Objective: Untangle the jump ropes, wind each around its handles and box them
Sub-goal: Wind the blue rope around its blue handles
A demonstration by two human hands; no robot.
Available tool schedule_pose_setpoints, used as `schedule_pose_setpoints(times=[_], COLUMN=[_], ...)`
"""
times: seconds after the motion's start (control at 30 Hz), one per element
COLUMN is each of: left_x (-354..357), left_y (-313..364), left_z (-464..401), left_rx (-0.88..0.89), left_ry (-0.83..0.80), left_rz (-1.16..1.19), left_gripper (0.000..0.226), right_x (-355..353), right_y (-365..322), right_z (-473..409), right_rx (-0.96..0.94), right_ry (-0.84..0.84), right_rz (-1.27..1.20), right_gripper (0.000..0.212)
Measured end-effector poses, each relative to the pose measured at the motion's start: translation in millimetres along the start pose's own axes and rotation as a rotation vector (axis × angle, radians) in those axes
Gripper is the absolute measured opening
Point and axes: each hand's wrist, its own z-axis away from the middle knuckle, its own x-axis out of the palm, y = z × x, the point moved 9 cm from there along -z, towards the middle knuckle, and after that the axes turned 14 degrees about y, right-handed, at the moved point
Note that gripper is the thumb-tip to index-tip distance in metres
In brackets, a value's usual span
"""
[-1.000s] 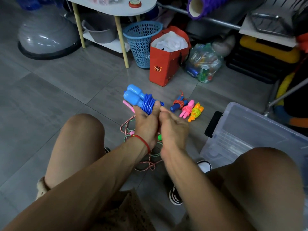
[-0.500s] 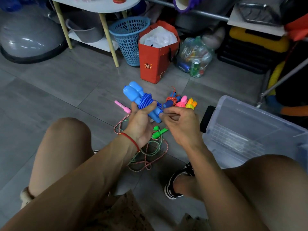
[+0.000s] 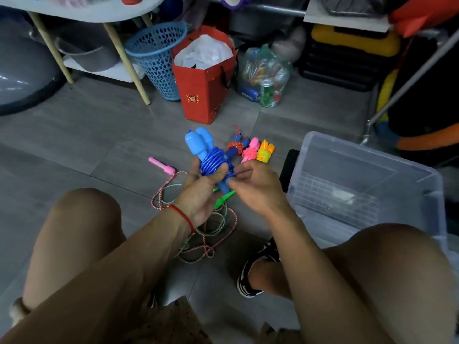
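From the head camera, the left hand [image 3: 201, 192] grips the blue jump rope [image 3: 211, 160], thumb pressed over the wound coil. Its two light-blue handles lie side by side, long axis slanting up and away from the palm, rounded ends pointing toward the far side of the floor. The right hand [image 3: 258, 187], just right of the left, pinches the loose blue rope end between fingertips beside the coil.

Just beyond the hands, three wound ropes lie in a row on the floor: a dark-blue-handled bundle [image 3: 236, 146], a pink bundle [image 3: 250, 151] and an orange bundle [image 3: 265, 151], all pointing away.

Below the hands lies one loose tangle [image 3: 198, 234] of red-white and green cord, with one pink handle [image 3: 162, 166] to the left of the left hand and a green handle [image 3: 223, 198] under it.

One clear plastic box [image 3: 360, 184] sits open to the right of the right hand.

The floor [image 3: 74, 150] is grey tile; beyond stand one blue basket [image 3: 156, 55], one red paper bag [image 3: 203, 78] and a white table [image 3: 82, 11].
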Motion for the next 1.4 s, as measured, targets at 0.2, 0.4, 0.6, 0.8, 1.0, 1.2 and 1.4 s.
schedule_pose_setpoints(times=[0.2,0.4,0.6,0.8,1.0,1.2,1.4], left_x=[10.2,11.0,21.5,53.6,33.2,15.8,15.3], left_y=[-11.2,-19.6,21.0,17.4,-13.9,-23.5,-25.8], left_z=[0.4,-16.9,-79.8,-145.5,-190.3,-213.3,-218.0], left_rx=[-0.132,-0.225,0.053,0.247,0.26,0.221,0.221], left_ry=[-0.1,-0.207,-0.143,-0.192,-0.165,-0.157,-0.19], left_rz=[-0.09,-0.484,-1.084,-1.153,-1.235,-1.194,-1.201], left_gripper=[0.046,0.046,0.037,0.026,0.032,0.031,0.032], right_x=[7.5,43.3,56.8,52.7,66.1,66.1,56.3], right_y=[19.6,62.2,154.4,205.2,199.5,243.9,283.4], right_z=[-24.2,-24.1,-63.5,-130.0,-222.8,-275.9,-279.1], right_rx=[0.226,0.478,0.715,0.667,0.55,0.572,0.52], right_ry=[-0.12,-0.169,0.234,0.505,0.728,0.73,0.743], right_rz=[-0.282,-0.675,-0.553,-0.098,0.213,0.118,0.097], right_gripper=[0.033,0.029,0.008,0.038,0.054,0.043,0.041])
